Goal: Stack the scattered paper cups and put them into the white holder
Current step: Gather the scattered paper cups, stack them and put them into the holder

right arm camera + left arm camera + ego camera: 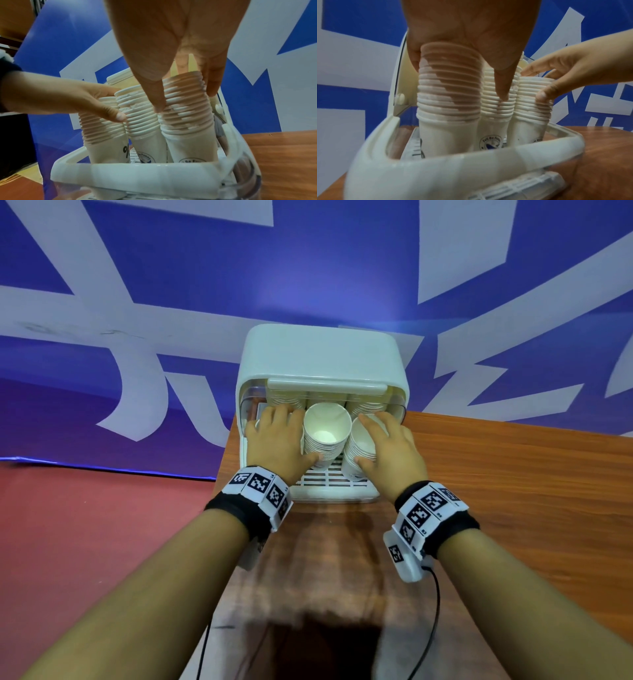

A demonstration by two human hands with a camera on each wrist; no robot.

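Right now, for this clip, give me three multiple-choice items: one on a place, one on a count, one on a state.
1. Where do the cup stacks stand?
A. inside the holder
B. on the floor
C. on top of the holder

2. How many stacks show?
A. one
B. three
C. five

3. What is the left hand doing?
A. hanging idle
B. gripping the left stack
C. pressing the table

Answers: 1 A, their bases sit behind the holder's front rim. 2 B, both wrist views show three. 3 B, fingers and thumb curl round it.
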